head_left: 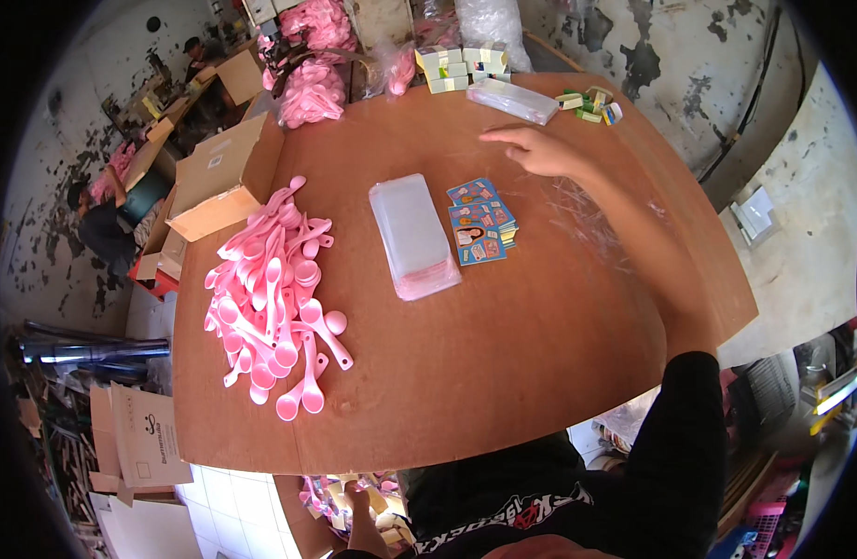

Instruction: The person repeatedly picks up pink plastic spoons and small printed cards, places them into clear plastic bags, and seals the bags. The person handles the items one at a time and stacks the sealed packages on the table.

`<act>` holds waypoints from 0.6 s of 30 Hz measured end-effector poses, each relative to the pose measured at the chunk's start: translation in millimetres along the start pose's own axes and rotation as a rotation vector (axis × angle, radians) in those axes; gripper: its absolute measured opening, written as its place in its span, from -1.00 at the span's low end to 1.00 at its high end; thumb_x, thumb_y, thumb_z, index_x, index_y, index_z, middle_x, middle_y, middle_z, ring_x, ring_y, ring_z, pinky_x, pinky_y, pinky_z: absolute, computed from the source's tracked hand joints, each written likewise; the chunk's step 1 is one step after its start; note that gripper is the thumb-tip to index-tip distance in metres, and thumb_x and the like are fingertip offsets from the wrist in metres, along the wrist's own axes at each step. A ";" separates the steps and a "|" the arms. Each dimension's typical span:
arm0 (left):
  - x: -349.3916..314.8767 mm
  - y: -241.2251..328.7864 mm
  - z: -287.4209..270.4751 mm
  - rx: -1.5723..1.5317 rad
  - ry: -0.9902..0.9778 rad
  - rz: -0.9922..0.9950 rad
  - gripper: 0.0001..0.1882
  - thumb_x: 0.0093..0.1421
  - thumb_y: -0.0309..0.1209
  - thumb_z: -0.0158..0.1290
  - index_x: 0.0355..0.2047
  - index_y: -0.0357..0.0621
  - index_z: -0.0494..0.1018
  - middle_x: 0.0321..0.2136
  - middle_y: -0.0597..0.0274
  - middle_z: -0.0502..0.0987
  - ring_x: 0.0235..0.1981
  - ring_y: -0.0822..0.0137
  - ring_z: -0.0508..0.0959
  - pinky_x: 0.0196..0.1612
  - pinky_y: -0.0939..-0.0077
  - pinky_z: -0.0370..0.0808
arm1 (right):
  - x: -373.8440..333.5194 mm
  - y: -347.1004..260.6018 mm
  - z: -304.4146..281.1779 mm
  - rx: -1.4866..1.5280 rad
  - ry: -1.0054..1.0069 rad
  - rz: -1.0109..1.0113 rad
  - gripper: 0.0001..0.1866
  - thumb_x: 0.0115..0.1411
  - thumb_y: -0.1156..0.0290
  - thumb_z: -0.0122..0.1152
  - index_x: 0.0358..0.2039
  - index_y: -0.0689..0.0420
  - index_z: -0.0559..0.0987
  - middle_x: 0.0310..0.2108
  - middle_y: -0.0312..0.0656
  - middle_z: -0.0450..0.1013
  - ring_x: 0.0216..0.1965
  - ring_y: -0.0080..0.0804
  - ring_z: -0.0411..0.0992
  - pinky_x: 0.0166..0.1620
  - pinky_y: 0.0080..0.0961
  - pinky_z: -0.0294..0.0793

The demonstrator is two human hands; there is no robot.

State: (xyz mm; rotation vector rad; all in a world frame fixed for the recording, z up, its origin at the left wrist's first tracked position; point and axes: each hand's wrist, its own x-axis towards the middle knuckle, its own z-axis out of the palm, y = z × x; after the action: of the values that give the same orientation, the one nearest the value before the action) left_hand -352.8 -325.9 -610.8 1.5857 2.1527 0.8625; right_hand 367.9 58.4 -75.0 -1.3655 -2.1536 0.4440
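Observation:
My right hand reaches over the far right of the brown table, palm down. Its index finger is stretched out, and nothing shows in it. Nearest to it are a clear plastic-wrapped stack and, nearer me, a stack of blue printed cards. Left of the cards lies a stack of clear plastic bags. A heap of pink plastic spoons covers the table's left side. Below the near edge, my left hand is at a box of mixed packed items; its fingers are mostly hidden.
An open cardboard box stands at the far left edge. Along the back sit bundled cards, bags of pink items and small green-yellow pieces. Plastic scraps lie at right. Other people are at far left.

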 end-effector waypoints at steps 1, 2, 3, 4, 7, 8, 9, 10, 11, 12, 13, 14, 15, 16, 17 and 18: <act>4.0 5.8 8.9 -0.052 -0.106 -0.150 -0.73 -0.12 -0.64 0.02 -0.35 -0.14 0.50 -0.48 0.07 0.59 -0.43 0.13 0.60 -0.32 0.29 0.53 | 6.4 18.3 7.8 -0.055 -0.020 -0.035 -0.50 0.16 0.61 -0.03 0.15 0.06 0.44 0.23 -0.09 0.29 0.23 -0.16 0.27 0.24 -0.41 0.24; 5.9 6.1 9.4 -0.065 -0.263 -0.354 -0.72 -0.14 -0.61 0.10 -0.34 -0.12 0.50 -0.47 0.09 0.61 -0.40 0.14 0.61 -0.28 0.31 0.54 | 14.9 32.3 19.4 -0.100 -0.039 -0.078 -0.56 0.25 0.53 -0.02 0.16 0.09 0.42 0.21 -0.06 0.31 0.22 -0.15 0.28 0.24 -0.39 0.24; 0.7 9.2 11.9 -0.081 -0.288 -0.343 -0.72 -0.16 -0.57 0.16 -0.35 -0.12 0.52 -0.46 0.09 0.62 -0.40 0.15 0.61 -0.27 0.31 0.54 | 23.8 42.4 32.9 -0.066 -0.071 -0.064 -0.59 0.30 0.42 -0.03 0.16 0.10 0.41 0.20 -0.04 0.31 0.22 -0.15 0.28 0.24 -0.38 0.23; -3.6 19.7 15.4 -0.100 -0.322 -0.333 -0.73 -0.18 -0.53 0.21 -0.37 -0.13 0.53 -0.46 0.10 0.62 -0.39 0.15 0.62 -0.26 0.31 0.54 | 30.5 49.9 45.1 -0.036 -0.107 -0.043 -0.59 0.34 0.32 -0.04 0.17 0.10 0.40 0.19 -0.03 0.32 0.22 -0.14 0.28 0.25 -0.36 0.22; -1.7 41.4 23.4 0.142 -0.240 -0.237 -0.71 -0.18 -0.43 0.30 -0.37 -0.14 0.55 -0.40 0.04 0.63 -0.37 0.22 0.61 -0.22 0.32 0.54 | 27.8 55.9 55.9 -0.021 -0.186 0.016 -0.57 0.37 0.30 -0.09 0.21 0.14 0.36 0.28 -0.05 0.21 0.32 -0.16 0.12 0.33 -0.31 0.09; -2.6 35.1 24.6 0.150 -0.166 -0.246 -0.69 -0.19 -0.42 0.31 -0.37 -0.15 0.55 -0.39 0.04 0.63 -0.36 0.19 0.61 -0.21 0.31 0.53 | 26.2 54.9 58.5 -0.095 -0.178 -0.032 -0.56 0.37 0.31 -0.09 0.21 0.15 0.35 0.29 -0.07 0.20 0.33 -0.16 0.10 0.34 -0.30 0.07; -4.9 27.3 24.6 0.120 -0.050 -0.167 -0.69 -0.20 -0.42 0.31 -0.38 -0.20 0.54 -0.40 0.03 0.63 -0.36 0.19 0.61 -0.22 0.30 0.53 | 21.4 51.8 61.9 -0.085 -0.180 -0.042 -0.56 0.37 0.31 -0.09 0.21 0.15 0.35 0.29 -0.07 0.20 0.33 -0.16 0.10 0.34 -0.30 0.07; -7.3 23.0 21.0 0.124 -0.048 -0.176 -0.69 -0.20 -0.42 0.31 -0.38 -0.20 0.54 -0.40 0.03 0.63 -0.36 0.19 0.61 -0.22 0.30 0.53 | 10.3 49.7 60.1 -0.152 -0.144 -0.117 -0.56 0.37 0.29 -0.10 0.20 0.16 0.36 0.28 -0.07 0.21 0.32 -0.16 0.12 0.33 -0.29 0.09; -9.6 19.5 17.0 0.092 -0.058 -0.187 -0.67 -0.21 -0.43 0.31 -0.37 -0.21 0.53 -0.40 0.03 0.62 -0.36 0.18 0.61 -0.22 0.30 0.53 | 0.2 45.5 56.9 -0.219 -0.106 -0.196 -0.56 0.37 0.27 -0.10 0.19 0.17 0.38 0.27 -0.07 0.22 0.31 -0.16 0.14 0.33 -0.27 0.10; -14.1 17.3 14.5 0.060 -0.069 -0.198 -0.65 -0.22 -0.43 0.31 -0.36 -0.23 0.53 -0.40 0.03 0.62 -0.36 0.18 0.61 -0.23 0.30 0.54 | -10.6 38.9 55.7 -0.213 -0.113 -0.203 -0.56 0.37 0.27 -0.10 0.19 0.17 0.38 0.27 -0.07 0.22 0.31 -0.16 0.14 0.33 -0.27 0.10; -18.2 21.2 17.1 0.054 -0.082 -0.200 -0.65 -0.22 -0.43 0.31 -0.36 -0.23 0.53 -0.40 0.03 0.62 -0.36 0.18 0.61 -0.23 0.30 0.54 | -28.9 33.0 49.2 -0.257 -0.128 -0.196 -0.56 0.36 0.29 -0.10 0.19 0.17 0.37 0.28 -0.08 0.20 0.31 -0.17 0.12 0.33 -0.27 0.09; -24.4 24.0 16.2 0.073 -0.115 -0.241 -0.65 -0.17 -0.42 0.29 -0.32 -0.20 0.52 -0.35 -0.02 0.58 -0.27 0.10 0.54 -0.14 0.23 0.47 | -42.4 29.8 41.0 -0.299 -0.143 -0.192 -0.56 0.35 0.30 -0.09 0.20 0.16 0.36 0.29 -0.10 0.19 0.32 -0.19 0.11 0.34 -0.26 0.08; -26.0 30.9 16.2 0.088 -0.150 -0.273 -0.66 -0.13 -0.41 0.26 -0.29 -0.18 0.51 -0.30 -0.07 0.53 -0.17 0.02 0.48 -0.05 0.16 0.41 | -56.0 31.1 27.6 -0.311 -0.147 -0.179 -0.56 0.35 0.30 -0.09 0.20 0.16 0.36 0.29 -0.10 0.19 0.32 -0.19 0.11 0.34 -0.26 0.08; -27.3 29.7 14.4 0.114 -0.176 -0.308 -0.67 -0.08 -0.40 0.23 -0.25 -0.15 0.50 -0.26 -0.12 0.48 -0.08 -0.06 0.41 0.03 0.09 0.35 | -65.5 34.3 17.4 -0.428 -0.146 -0.195 -0.60 0.31 0.34 -0.04 0.13 0.17 0.42 0.23 -0.08 0.26 0.29 -0.15 0.16 0.32 -0.23 0.11; -27.0 28.7 13.7 0.098 -0.157 -0.318 -0.66 -0.08 -0.41 0.24 -0.24 -0.17 0.50 -0.24 -0.16 0.46 -0.12 -0.08 0.43 0.00 0.09 0.37 | -73.7 37.0 7.7 -0.545 -0.145 -0.211 -0.63 0.27 0.39 0.01 0.07 0.17 0.49 0.17 -0.07 0.34 0.26 -0.12 0.20 0.31 -0.20 0.13; -27.3 31.0 14.1 0.096 -0.162 -0.317 -0.66 -0.08 -0.41 0.24 -0.24 -0.17 0.50 -0.24 -0.16 0.46 -0.12 -0.08 0.43 0.00 0.09 0.37 | -79.3 37.7 -6.7 -0.549 -0.148 -0.207 -0.63 0.27 0.39 0.01 0.07 0.17 0.49 0.17 -0.07 0.34 0.26 -0.12 0.20 0.31 -0.20 0.13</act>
State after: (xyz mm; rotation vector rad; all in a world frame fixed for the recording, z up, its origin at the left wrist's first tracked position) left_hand -312.6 -341.6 -604.1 1.2568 2.2707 0.5208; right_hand 425.8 3.0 -111.4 -1.3875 -2.6296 -0.1489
